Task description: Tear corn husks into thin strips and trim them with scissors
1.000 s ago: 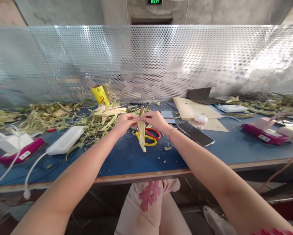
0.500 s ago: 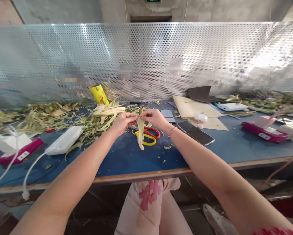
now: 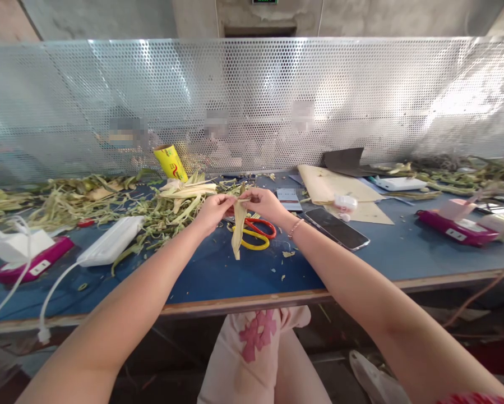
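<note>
Between my two hands hangs a pale dried leaf, which looks like a corn husk (image 3: 239,227), its narrow end pointing down. My left hand (image 3: 215,212) pinches its top from the left. My right hand (image 3: 262,203) pinches the same end from the right, fingertips close to the left ones. Below and behind the husk, scissors (image 3: 260,234) with one red and one yellow handle loop lie on the blue table; their blades are partly hidden. A heap of dried husks and stems (image 3: 167,210) lies just left of my left hand.
A yellow tube (image 3: 170,163) leans at the back before a perforated metal screen (image 3: 252,84). To the right lie a phone (image 3: 336,228), brown paper (image 3: 327,185) and a magenta power strip (image 3: 453,227). A white adapter (image 3: 111,241) with its cable sits on the left.
The husk's hanging end has swung slightly left and turned. My fingers have shifted a little at its top; both hands stay in nearly the same place.
</note>
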`<control>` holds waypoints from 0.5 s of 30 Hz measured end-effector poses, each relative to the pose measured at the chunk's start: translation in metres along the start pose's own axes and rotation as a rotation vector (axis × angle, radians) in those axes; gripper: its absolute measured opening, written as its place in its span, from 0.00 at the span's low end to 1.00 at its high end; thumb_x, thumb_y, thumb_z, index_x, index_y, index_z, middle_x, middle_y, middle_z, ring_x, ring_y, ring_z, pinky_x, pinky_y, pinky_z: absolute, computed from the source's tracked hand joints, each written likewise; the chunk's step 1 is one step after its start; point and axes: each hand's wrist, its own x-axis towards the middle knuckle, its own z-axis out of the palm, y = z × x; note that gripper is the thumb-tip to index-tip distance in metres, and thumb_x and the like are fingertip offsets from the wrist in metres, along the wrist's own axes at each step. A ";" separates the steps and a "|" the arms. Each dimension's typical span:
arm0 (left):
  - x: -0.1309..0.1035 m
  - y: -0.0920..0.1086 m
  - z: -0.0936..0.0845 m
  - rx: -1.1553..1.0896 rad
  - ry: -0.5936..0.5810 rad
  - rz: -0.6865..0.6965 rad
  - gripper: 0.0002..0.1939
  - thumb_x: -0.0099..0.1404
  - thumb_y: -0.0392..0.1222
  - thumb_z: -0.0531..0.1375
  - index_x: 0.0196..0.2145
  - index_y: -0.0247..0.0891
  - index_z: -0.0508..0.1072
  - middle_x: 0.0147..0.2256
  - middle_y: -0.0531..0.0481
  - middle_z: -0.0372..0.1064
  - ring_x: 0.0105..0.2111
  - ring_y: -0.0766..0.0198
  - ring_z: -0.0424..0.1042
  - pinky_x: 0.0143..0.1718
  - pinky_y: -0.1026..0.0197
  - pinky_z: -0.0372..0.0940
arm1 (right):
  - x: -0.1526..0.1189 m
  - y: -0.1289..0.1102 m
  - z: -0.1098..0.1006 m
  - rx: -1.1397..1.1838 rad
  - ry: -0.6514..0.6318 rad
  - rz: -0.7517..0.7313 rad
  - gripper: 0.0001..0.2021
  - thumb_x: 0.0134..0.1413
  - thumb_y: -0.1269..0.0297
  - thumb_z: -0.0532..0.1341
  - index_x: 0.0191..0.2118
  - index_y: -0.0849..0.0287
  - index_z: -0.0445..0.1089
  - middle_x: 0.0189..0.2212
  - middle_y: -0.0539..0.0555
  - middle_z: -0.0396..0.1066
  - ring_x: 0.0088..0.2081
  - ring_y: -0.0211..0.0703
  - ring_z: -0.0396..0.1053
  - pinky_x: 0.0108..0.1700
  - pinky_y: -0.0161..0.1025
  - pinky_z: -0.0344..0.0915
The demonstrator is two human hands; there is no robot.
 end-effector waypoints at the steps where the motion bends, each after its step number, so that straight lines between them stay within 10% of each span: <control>1: 0.000 0.000 0.000 0.019 0.002 0.004 0.18 0.45 0.52 0.65 0.26 0.34 0.71 0.21 0.52 0.71 0.23 0.67 0.69 0.28 0.63 0.66 | 0.000 0.001 0.000 -0.007 0.006 -0.004 0.07 0.43 0.68 0.60 0.32 0.61 0.70 0.24 0.49 0.69 0.27 0.33 0.66 0.32 0.34 0.66; 9: 0.000 -0.003 0.004 0.026 0.143 0.064 0.13 0.50 0.47 0.63 0.21 0.34 0.67 0.16 0.55 0.65 0.17 0.70 0.64 0.22 0.66 0.62 | -0.001 -0.004 0.003 0.021 0.062 -0.029 0.03 0.42 0.70 0.58 0.26 0.60 0.69 0.22 0.48 0.67 0.25 0.33 0.65 0.31 0.34 0.65; 15: 0.018 0.011 -0.026 -0.225 0.688 0.113 0.13 0.59 0.34 0.55 0.17 0.34 0.61 0.12 0.58 0.56 0.13 0.76 0.57 0.18 0.72 0.55 | 0.003 -0.012 -0.008 0.216 0.245 -0.051 0.00 0.41 0.70 0.60 0.25 0.59 0.67 0.19 0.45 0.65 0.22 0.31 0.63 0.27 0.32 0.64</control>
